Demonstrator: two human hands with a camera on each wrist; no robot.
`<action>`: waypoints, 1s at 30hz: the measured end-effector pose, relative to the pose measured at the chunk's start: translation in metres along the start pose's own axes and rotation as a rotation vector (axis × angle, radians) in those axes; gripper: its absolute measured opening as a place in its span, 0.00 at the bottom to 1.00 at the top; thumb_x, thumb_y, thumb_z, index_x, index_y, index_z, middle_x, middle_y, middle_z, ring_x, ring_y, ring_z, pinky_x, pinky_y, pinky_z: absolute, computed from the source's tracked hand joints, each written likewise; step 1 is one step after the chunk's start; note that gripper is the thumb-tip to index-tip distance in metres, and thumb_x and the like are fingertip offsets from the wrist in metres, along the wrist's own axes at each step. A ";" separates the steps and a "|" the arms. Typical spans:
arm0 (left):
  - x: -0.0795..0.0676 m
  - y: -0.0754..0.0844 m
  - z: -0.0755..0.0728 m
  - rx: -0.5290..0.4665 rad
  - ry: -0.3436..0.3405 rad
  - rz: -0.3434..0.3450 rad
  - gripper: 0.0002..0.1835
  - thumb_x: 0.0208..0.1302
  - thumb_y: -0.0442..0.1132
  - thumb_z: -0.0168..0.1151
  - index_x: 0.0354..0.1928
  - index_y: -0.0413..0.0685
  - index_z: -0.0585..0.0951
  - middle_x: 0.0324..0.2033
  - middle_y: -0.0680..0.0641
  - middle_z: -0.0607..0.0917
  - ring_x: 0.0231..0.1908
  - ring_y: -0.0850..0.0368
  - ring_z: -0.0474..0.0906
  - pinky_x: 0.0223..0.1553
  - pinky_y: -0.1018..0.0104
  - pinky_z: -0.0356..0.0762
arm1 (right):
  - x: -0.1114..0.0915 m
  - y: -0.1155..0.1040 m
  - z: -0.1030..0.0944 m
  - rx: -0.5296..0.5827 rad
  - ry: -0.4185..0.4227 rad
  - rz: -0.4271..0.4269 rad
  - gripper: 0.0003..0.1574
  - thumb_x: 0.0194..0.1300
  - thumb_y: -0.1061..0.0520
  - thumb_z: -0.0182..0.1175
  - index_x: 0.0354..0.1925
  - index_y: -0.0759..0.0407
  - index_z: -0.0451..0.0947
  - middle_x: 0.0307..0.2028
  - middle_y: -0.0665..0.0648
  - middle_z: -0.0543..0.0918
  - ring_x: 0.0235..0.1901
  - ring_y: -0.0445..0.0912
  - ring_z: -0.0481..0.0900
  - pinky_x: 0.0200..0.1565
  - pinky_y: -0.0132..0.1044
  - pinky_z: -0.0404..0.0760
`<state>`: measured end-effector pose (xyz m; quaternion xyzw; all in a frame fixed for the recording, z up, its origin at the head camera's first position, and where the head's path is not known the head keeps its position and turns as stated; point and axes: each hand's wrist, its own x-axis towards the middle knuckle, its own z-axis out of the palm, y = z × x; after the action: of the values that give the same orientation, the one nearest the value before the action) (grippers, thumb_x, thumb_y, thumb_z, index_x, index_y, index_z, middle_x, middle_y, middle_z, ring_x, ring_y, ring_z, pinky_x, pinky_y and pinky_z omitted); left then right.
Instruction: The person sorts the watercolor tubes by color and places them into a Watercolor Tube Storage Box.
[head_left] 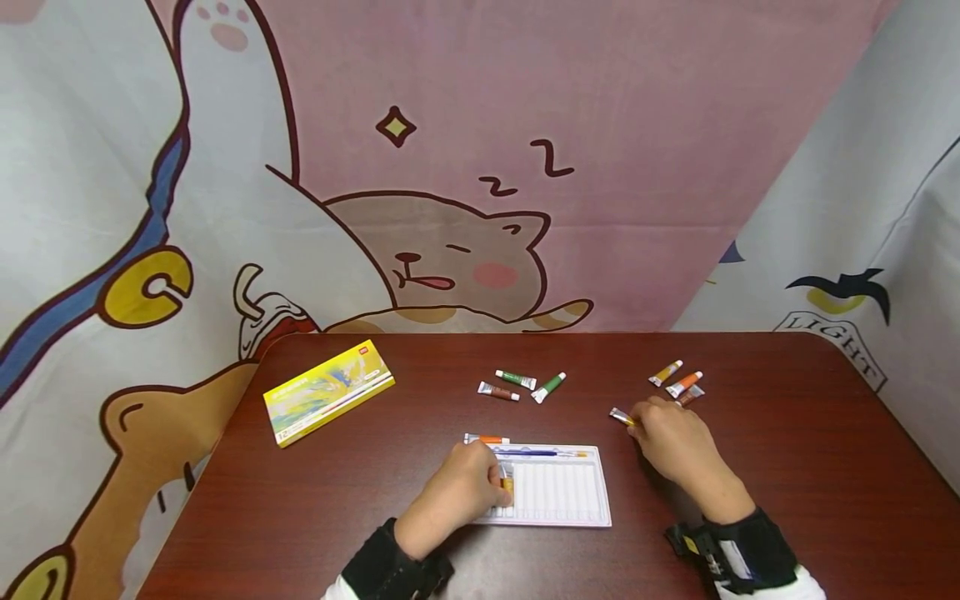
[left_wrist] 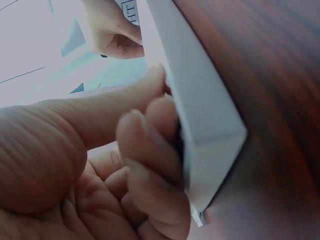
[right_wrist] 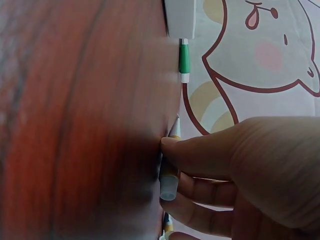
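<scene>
My left hand (head_left: 467, 482) is over the left part of a white plastic tray (head_left: 558, 492), thumb and fingers at a small yellow-orange paint tube (head_left: 507, 483) in it. In the left wrist view, the curled fingers (left_wrist: 147, 145) lie right at the tray's side wall (left_wrist: 200, 105) and hide the tube. My right hand (head_left: 673, 442) pinches another paint tube (head_left: 621, 416), low over the table at the right. In the right wrist view, the thumb lies across this tube (right_wrist: 169, 182), its white cap showing below.
An orange paint tube (head_left: 487, 439) lies behind the tray, whose back slot holds a blue-handled paintbrush (head_left: 532, 452). Green tubes (head_left: 516, 379) and a brown one (head_left: 498, 391) lie farther back. Several tubes, including an orange one (head_left: 684, 384), lie beyond my right hand. A yellow box (head_left: 330, 392) rests back left.
</scene>
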<state>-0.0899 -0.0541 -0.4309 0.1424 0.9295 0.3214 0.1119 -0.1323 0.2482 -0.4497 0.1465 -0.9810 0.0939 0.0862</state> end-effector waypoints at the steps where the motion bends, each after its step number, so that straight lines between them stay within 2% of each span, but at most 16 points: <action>1: 0.000 0.000 -0.001 -0.006 -0.003 0.002 0.19 0.36 0.38 0.76 0.07 0.52 0.71 0.09 0.57 0.69 0.16 0.61 0.65 0.15 0.70 0.60 | 0.000 0.000 -0.001 0.008 -0.003 0.007 0.06 0.48 0.62 0.68 0.29 0.59 0.81 0.26 0.55 0.79 0.28 0.54 0.78 0.27 0.52 0.75; 7: -0.002 0.004 -0.006 -0.010 0.010 -0.009 0.21 0.47 0.44 0.71 0.07 0.55 0.70 0.08 0.59 0.67 0.12 0.63 0.63 0.12 0.71 0.55 | 0.001 -0.005 -0.008 0.091 -0.005 0.050 0.06 0.53 0.62 0.66 0.31 0.61 0.78 0.27 0.55 0.77 0.26 0.48 0.75 0.25 0.48 0.75; 11: -0.003 0.009 -0.010 0.015 0.065 0.002 0.21 0.55 0.49 0.66 0.08 0.59 0.71 0.06 0.60 0.69 0.12 0.63 0.65 0.12 0.68 0.58 | 0.000 -0.016 -0.014 0.167 -0.004 0.056 0.07 0.56 0.59 0.65 0.33 0.59 0.77 0.28 0.53 0.76 0.24 0.44 0.70 0.23 0.42 0.71; 14: -0.004 0.014 -0.012 -0.010 0.105 0.019 0.16 0.56 0.50 0.64 0.13 0.61 0.76 0.07 0.61 0.71 0.13 0.63 0.67 0.14 0.67 0.61 | -0.001 -0.028 -0.019 0.192 0.030 0.037 0.07 0.58 0.56 0.65 0.35 0.56 0.78 0.27 0.50 0.76 0.24 0.43 0.69 0.23 0.39 0.68; 18: -0.004 0.019 -0.013 -0.110 0.155 0.063 0.07 0.59 0.50 0.62 0.25 0.61 0.84 0.15 0.62 0.78 0.15 0.66 0.69 0.17 0.68 0.66 | -0.004 -0.048 -0.027 0.219 0.102 -0.006 0.09 0.57 0.53 0.66 0.36 0.53 0.78 0.26 0.46 0.75 0.22 0.40 0.69 0.21 0.37 0.68; 21: -0.004 0.024 -0.012 -0.204 0.187 0.113 0.07 0.60 0.49 0.62 0.32 0.58 0.86 0.22 0.61 0.82 0.18 0.66 0.70 0.19 0.69 0.68 | -0.008 -0.064 -0.033 0.276 0.144 -0.048 0.10 0.55 0.52 0.67 0.36 0.50 0.78 0.26 0.43 0.75 0.22 0.37 0.69 0.20 0.35 0.69; 24: -0.004 0.027 -0.010 -0.276 0.211 0.168 0.08 0.61 0.49 0.62 0.34 0.55 0.86 0.27 0.59 0.84 0.21 0.64 0.72 0.22 0.70 0.71 | -0.012 -0.078 -0.037 0.339 0.186 -0.096 0.11 0.54 0.52 0.69 0.36 0.48 0.78 0.27 0.40 0.75 0.22 0.34 0.70 0.20 0.32 0.70; 28: -0.004 0.030 -0.007 -0.348 0.226 0.187 0.10 0.62 0.50 0.62 0.36 0.55 0.86 0.30 0.58 0.85 0.26 0.63 0.75 0.26 0.69 0.73 | -0.016 -0.093 -0.040 0.400 0.245 -0.170 0.12 0.53 0.53 0.69 0.36 0.46 0.79 0.29 0.38 0.76 0.25 0.33 0.70 0.20 0.29 0.70; 30: -0.004 0.032 -0.006 -0.415 0.205 0.168 0.11 0.61 0.51 0.61 0.38 0.56 0.86 0.30 0.56 0.85 0.24 0.61 0.76 0.23 0.69 0.74 | -0.018 -0.098 -0.042 0.426 0.262 -0.199 0.11 0.53 0.53 0.69 0.37 0.46 0.79 0.30 0.38 0.76 0.26 0.33 0.70 0.21 0.29 0.70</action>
<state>-0.0821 -0.0348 -0.4054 0.1600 0.8348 0.5265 0.0166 -0.0798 0.1695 -0.3972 0.2434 -0.9004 0.3074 0.1886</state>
